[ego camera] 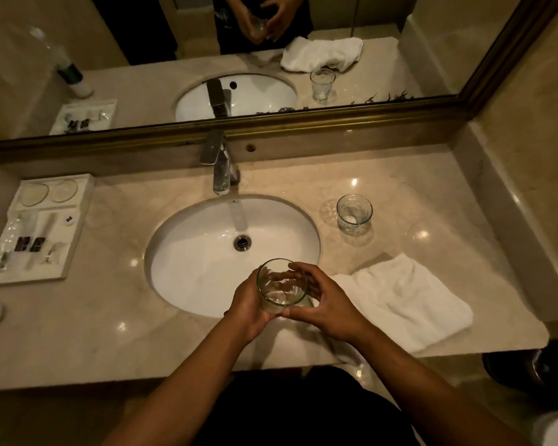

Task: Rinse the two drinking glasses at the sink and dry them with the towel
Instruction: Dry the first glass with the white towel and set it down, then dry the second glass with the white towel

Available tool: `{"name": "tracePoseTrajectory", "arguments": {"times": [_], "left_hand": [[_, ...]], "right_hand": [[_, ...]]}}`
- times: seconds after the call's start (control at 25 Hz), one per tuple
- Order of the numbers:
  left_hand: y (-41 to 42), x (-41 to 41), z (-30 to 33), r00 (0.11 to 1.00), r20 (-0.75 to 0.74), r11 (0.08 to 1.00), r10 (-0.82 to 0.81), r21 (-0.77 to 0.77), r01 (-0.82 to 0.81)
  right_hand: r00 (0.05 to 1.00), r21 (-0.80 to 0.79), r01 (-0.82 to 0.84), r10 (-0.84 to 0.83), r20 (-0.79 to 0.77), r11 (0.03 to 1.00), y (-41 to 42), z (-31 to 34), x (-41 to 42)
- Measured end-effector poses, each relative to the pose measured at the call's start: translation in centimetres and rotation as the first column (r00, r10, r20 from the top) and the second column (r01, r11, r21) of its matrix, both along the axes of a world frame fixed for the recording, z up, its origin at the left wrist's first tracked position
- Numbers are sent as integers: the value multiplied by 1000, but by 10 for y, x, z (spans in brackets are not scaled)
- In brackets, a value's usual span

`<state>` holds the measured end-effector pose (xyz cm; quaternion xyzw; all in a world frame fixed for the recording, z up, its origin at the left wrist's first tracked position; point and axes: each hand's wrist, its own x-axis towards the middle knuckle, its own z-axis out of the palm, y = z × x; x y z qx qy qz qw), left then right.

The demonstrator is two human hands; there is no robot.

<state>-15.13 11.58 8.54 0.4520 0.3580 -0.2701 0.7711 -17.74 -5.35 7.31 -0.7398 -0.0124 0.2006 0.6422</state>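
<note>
Two hands cradle one glass [282, 283] at the lower centre of the frame, over the near rim of the sink [187, 284]. The left hand [250, 309] curls round its left wall and base, and the right hand [327, 305] wraps the right wall, with a fingertip resting on the lip. A second glass [354, 214] stands upright on the counter [416, 194] at centre right, well apart from the first. Just below it lies the white towel [400, 297], rumpled, reaching the counter's front edge. The tap [221, 170] sits at upper centre; whether water runs I cannot tell. I judge the glass rigid, light and breakable, and slippery once wet, so it is best held round the wall with a palm under the base, not pinched at the thin lip. The towel is soft and will bunch up inside.
</note>
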Motion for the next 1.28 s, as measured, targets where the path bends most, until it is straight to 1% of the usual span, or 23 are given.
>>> {"name": "tracePoseTrajectory", "arguments": {"times": [0.04, 0.08, 0.16, 0.2, 0.28, 0.36, 0.44, 0.56, 0.64, 0.72, 0.76, 0.8, 0.88, 0.92, 0.96, 1.0, 1.08, 1.12, 1.2, 1.28], "left_hand": [[0, -2, 2, 998, 58, 995, -7, 101, 1], [2, -5, 5, 993, 112, 977, -47, 211, 23], [4, -10, 11, 967, 199, 903, -159, 426, 61], [4, -12, 15, 949, 243, 869, -199, 492, 56], [-1, -13, 21, 909, 332, 845, -251, 534, 38], [-13, -8, 23, 871, 378, 836, -314, 544, 65], [-33, 2, 20, 845, 389, 828, -368, 550, 108], [-67, 26, 11, 831, 368, 808, -417, 568, 154], [-91, 47, 9, 806, 368, 791, -464, 581, 191], [-113, 70, 8, 750, 374, 743, -546, 629, 228], [-120, 80, 6, 713, 371, 705, -595, 668, 240], [-127, 91, 1, 663, 353, 633, -661, 737, 239], [-137, 112, -12, 538, 267, 415, -800, 893, 174], [-139, 125, -20, 475, 213, 312, -854, 939, 141], [-140, 138, -28, 419, 159, 236, -894, 962, 139], [-142, 150, -34, 374, 109, 179, -921, 971, 158], [-146, 173, -48, 292, 27, 94, -956, 972, 218], [-149, 183, -55, 260, 4, 69, -965, 967, 243], [-155, 198, -67, 208, 2, 64, -978, 954, 294], [-159, 204, -78, 173, 30, 86, -984, 942, 325]], "right_hand": [[1000, 18, -2, 2, 1, 1000, 0, 1, 1], [1000, 32, -4, 4, 1, 999, 1, 4, 3], [1000, 51, -10, 10, 1, 999, -1, 9, 7], [1000, 58, -6, 6, 0, 998, -4, 10, 9], [999, 77, 32, -31, -13, 997, -14, 10, 9], [996, 83, 86, -85, -18, 993, -31, 10, 9], [995, 62, 103, -103, -9, 993, -52, 12, 11], [992, -15, 130, -130, 11, 991, -90, 12, 18], [981, -62, 190, -187, 44, 980, -114, 11, 25], [957, -96, 288, -281, 77, 953, -136, 7, 36], [935, -110, 352, -343, 88, 930, -145, 4, 42], [906, -126, 422, -412, 98, 898, -156, 0, 50], [839, -169, 545, -531, 123, 821, -177, -11, 70], [808, -189, 589, -574, 132, 785, -186, -19, 80], [780, -205, 625, -611, 133, 753, -194, -27, 91], [757, -221, 652, -639, 137, 725, -200, -35, 100], [721, -277, 687, -677, 149, 671, -207, -51, 117], [711, -310, 695, -686, 156, 649, -210, -60, 125], [697, -347, 703, -698, 163, 621, -216, -76, 138], [687, -351, 710, -710, 156, 610, -222, -89, 148]]}}
